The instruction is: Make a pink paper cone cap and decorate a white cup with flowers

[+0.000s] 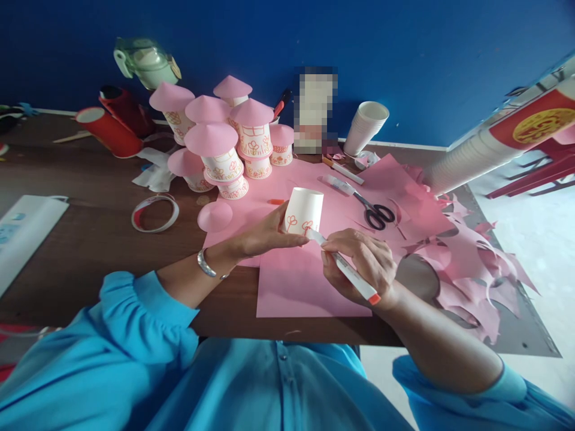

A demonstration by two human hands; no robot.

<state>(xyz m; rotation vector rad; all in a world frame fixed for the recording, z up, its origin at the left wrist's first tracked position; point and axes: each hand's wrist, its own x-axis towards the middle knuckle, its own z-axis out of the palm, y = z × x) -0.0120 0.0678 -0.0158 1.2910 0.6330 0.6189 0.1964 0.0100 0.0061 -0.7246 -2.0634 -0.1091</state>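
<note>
My left hand (266,232) grips a white paper cup (305,206) over the pink sheets, its thumb along the lower edge. Orange-red flowers are drawn low on the cup's side. Between the fingers of my right hand (362,263) is a white marker (353,276) with an orange end, its tip at the drawn flower. An orange marker cap (275,202) lies just left of the cup. Beyond stand several decorated cups with pink cone roofs (211,140), some stacked. A loose pink paper cone (215,216) rests left of my left hand.
Black-handled scissors (380,215) and another marker (344,170) lie on pink paper (291,293). Paper scraps (471,269) cover the right side. A tape roll (155,214) lies left; stacked white cups (366,127) stand near the blue wall. A long cup stack (471,157) leans at right.
</note>
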